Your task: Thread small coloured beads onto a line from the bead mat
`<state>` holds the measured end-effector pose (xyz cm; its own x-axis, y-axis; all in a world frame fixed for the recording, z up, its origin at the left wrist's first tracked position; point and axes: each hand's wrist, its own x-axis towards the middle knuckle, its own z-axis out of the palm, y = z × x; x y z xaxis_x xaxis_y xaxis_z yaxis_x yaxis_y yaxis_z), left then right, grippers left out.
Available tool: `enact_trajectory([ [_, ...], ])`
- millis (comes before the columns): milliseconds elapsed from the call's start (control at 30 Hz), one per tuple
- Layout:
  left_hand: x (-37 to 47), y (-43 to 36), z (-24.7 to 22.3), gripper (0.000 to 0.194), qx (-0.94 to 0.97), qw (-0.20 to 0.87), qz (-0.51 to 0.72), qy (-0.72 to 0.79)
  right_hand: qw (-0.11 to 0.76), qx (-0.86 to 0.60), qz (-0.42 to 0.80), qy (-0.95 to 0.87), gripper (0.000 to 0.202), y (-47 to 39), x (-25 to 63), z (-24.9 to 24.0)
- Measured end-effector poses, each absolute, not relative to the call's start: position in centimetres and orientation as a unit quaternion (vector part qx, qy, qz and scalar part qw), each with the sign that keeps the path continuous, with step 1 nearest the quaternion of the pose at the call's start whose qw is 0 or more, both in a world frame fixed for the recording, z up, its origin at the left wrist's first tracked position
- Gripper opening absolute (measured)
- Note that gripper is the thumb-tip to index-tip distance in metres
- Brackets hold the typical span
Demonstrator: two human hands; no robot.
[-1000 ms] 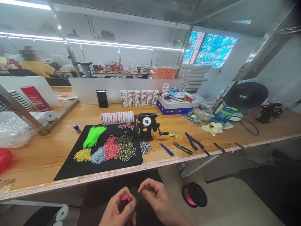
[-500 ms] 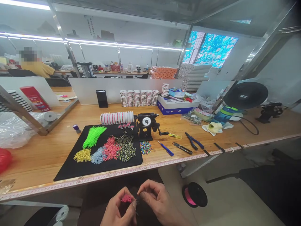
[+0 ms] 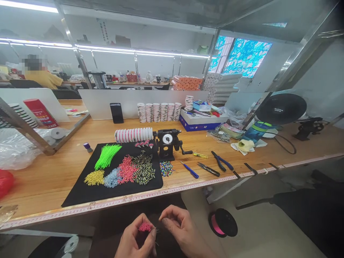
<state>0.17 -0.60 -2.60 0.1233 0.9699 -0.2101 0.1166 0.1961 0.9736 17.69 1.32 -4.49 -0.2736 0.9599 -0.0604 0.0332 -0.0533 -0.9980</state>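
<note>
In front of the bench edge, my left hand (image 3: 137, 236) is closed around a bunch of small pink pieces (image 3: 145, 227). Thin dark ends stick out past its thumb and forefinger. Close by on the right, my right hand (image 3: 178, 227) is closed in a pinch, its fingertips a short gap from the left hand's. Whatever is between those fingertips is too small to make out. On a black mat (image 3: 83, 197) beyond lie piles of pink pieces (image 3: 127, 168), dark green-gold pieces (image 3: 144, 171), pale blue pieces (image 3: 112, 177), yellow pieces (image 3: 94, 177) and bright green strips (image 3: 108, 156).
Behind the mat stands a hand-cranked winder (image 3: 166, 143) with white spools (image 3: 133, 134) on its shaft. To its right lie a blue-handled tool (image 3: 190, 170), tweezers (image 3: 208, 168) and pliers (image 3: 222, 161). A black reel (image 3: 227, 222) is below the bench.
My right hand has shifted slightly right, widening the gap from the left hand's fingertips. My left hand keeps its hold on the pink bunch, nearly still.
</note>
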Motion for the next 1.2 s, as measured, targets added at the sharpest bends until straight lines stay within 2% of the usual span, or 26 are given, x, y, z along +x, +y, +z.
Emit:
enact_trajectory([
  [467,0.2,-0.5,-3.2,0.045,0.479,0.595,0.381,0.521,0.405,-0.428,0.580,-0.563,0.036,0.9,17.5,-4.2],
  [667,0.2,-0.4,-2.9,0.041,0.483,0.607,0.361,0.517,0.363,-0.417,0.629,-0.547,0.044,0.8,17.4,-3.3],
  [800,0.4,-0.3,-3.0,0.041,0.465,0.624,0.361,0.514,0.391,-0.365,0.727,-0.431,0.053,0.9,16.9,-3.6],
  [867,0.3,-0.2,-3.2,0.037,0.484,0.591,0.388,0.516,0.405,-0.349,0.745,-0.399,0.053,0.8,16.5,-3.9],
  [1000,-0.2,0.1,-3.5,0.027,0.533,0.506,0.411,0.540,0.406,-0.387,0.658,-0.503,0.040,0.4,16.2,-3.8],
  [1100,-0.6,0.2,-3.6,0.025,0.533,0.499,0.407,0.549,0.370,-0.453,0.503,-0.636,0.025,0.3,16.4,-3.0],
  [1200,-0.9,0.1,-3.5,0.028,0.542,0.475,0.420,0.552,0.342,-0.479,0.357,-0.725,0.021,0.4,16.6,-2.5],
])
